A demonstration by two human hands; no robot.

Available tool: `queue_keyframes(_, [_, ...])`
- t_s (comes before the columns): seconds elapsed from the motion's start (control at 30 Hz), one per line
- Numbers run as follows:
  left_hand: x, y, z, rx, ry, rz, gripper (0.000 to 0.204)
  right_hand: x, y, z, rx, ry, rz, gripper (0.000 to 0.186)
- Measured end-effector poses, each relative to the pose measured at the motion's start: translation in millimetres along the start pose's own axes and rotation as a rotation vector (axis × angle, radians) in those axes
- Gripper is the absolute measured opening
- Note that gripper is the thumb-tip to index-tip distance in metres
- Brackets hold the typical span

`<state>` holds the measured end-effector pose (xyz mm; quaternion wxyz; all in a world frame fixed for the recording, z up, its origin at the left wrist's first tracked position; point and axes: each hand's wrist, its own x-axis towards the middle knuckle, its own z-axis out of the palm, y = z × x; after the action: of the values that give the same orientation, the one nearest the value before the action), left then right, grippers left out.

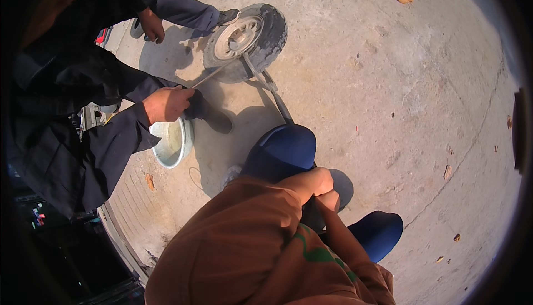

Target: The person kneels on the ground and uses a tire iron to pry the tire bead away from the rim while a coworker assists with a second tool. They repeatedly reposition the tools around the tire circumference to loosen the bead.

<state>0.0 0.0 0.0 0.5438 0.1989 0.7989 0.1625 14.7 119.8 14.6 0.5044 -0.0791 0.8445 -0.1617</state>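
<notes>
Two hands of mine show in the head view, my left hand [320,181] just above my right hand [328,200], fingers curled tight round a long pry bar [282,106]. It runs past my blue-clad knee [282,148] to the tyred wheel [239,39] on the concrete ground [361,110], where a co-worker's hand [167,105] also steadies a thin metal rod [215,74].

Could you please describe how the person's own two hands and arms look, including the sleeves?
The left hand and right hand show no gloves. Brown sleeves leave both forearms partly bare; a green marking shows on the brown garment.
</notes>
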Motion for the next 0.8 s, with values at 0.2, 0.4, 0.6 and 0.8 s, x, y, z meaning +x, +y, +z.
queue_keyframes(0.2, [10.2, -3.4, 8.9, 0.003, -0.027, -0.012, 0.026, 10.4, 12.7, 11.1, -0.016, -0.004, -0.009, 0.047])
queue_keyframes(0.4, [3.2, -0.1, 1.2, -0.012, -0.044, -0.018, 0.027, 5.4, 6.2, 5.6, -0.015, -0.023, 0.011, 0.047])
queue_keyframes(0.6, [4.8, -3.6, 4.9, 0.006, -0.05, 0.009, 0.027, 6.6, 7.0, 5.4, 0.0, -0.041, 0.002, 0.044])
queue_keyframes(0.8, [-3.0, 2.5, -4.0, -0.016, -0.061, -0.057, 0.026, 4.7, 7.7, 6.6, 0.014, -0.033, 0.007, 0.041])
